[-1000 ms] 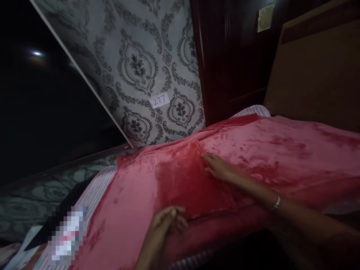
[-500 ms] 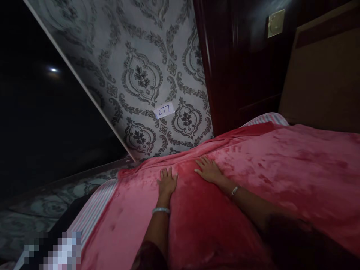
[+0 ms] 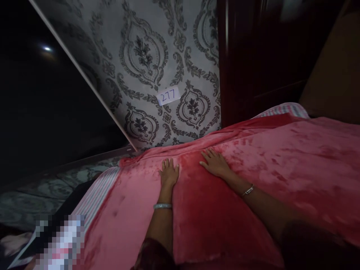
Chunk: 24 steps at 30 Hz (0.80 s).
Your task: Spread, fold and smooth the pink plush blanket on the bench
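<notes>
A pink plush blanket [image 3: 120, 221] spreads across the lower half of the view, its nap brushed into cloudy patches of rose and red. In its middle, at six o'clock, lies a roughly rectangular stretch of deep-red cloth [image 3: 216, 221], velvety and mostly smooth; whether it is a separate piece I cannot tell. The left hand [image 3: 169, 174] rests palm down along its left edge, fingers straight and a little parted, pointing to twelve o'clock. The right hand [image 3: 216, 164] lies flat at its upper right corner, fingers fanned toward ten o'clock — neither hand grips anything. A rounded, pale bangle [image 3: 162, 206] circles the left wrist, a thin silvery bracelet [image 3: 248, 189] the right. Around the hands, at nine o'clock, striped fabric [image 3: 97, 198] shows beyond the blanket's edge. At ten stands a glossy black panel [image 3: 56, 101] with a slim pale rim; at twelve, grey damask wallpaper [image 3: 143, 52] with leafy medallions and, nearer eleven, a small paper slip marked 277 [image 3: 168, 95]. Polished dark-red wood [image 3: 242, 71] fills one o'clock — a flat, matt brown board [image 3: 334, 78] two.
</notes>
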Tool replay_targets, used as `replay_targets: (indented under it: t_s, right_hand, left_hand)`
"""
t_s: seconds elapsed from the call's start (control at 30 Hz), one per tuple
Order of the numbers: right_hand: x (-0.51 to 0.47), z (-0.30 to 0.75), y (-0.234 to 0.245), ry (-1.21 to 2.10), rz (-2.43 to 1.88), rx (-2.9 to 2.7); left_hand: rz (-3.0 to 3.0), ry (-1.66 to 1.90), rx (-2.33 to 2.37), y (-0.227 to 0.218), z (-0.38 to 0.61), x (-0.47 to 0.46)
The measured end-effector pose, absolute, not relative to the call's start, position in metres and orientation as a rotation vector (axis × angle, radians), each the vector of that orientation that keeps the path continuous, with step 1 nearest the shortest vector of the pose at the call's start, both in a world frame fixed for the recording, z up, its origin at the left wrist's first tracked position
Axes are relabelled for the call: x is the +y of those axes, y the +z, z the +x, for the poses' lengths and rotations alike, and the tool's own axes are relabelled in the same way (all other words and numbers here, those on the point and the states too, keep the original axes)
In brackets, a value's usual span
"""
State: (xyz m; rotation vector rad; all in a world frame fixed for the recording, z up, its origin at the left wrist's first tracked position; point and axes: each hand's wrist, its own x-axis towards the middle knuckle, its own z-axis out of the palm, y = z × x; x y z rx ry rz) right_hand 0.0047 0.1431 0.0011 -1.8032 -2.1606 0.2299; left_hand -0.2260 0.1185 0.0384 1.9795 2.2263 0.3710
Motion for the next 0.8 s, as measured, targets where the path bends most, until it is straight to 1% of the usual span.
replay_targets:
  t_s: [0.13,0.27,0.37,0.43,0.53,0.6,0.7,0.8]
  right_hand:
    - [0.138,0.004,0.007,0.208,-1.807,-2.161]
    - [0.134,0.004,0.010,0.208,-1.788,-2.174]
    - [0.134,0.005,0.008,0.212,-1.771,-2.177]
    - [0.136,0.006,0.007,0.225,-1.777,-2.184]
    - [0.144,0.006,0.011,0.253,-1.789,-2.199]
    - [0.151,0.003,0.017,0.239,-1.728,-2.211]
    - [0.163,-0.014,0.030,0.230,-1.565,-2.259]
    - [0.177,-0.039,0.039,0.299,-1.450,-2.333]
  left_hand:
    - [1.702,0.719,2.137,0.047,-0.230,0.113]
    - [1.472,0.831,2.079,0.061,-0.252,0.094]
    - [1.317,0.907,1.984,0.067,-0.271,0.056]
    - [1.234,0.965,1.822,0.065,-0.279,0.021]
    - [1.040,1.089,1.368,0.055,-0.284,-0.034]
    - [0.920,1.152,1.189,0.046,-0.283,-0.066]
    - [0.852,1.180,1.171,0.038,-0.278,-0.101]
    - [0.804,1.225,1.170,0.033,-0.272,-0.118]
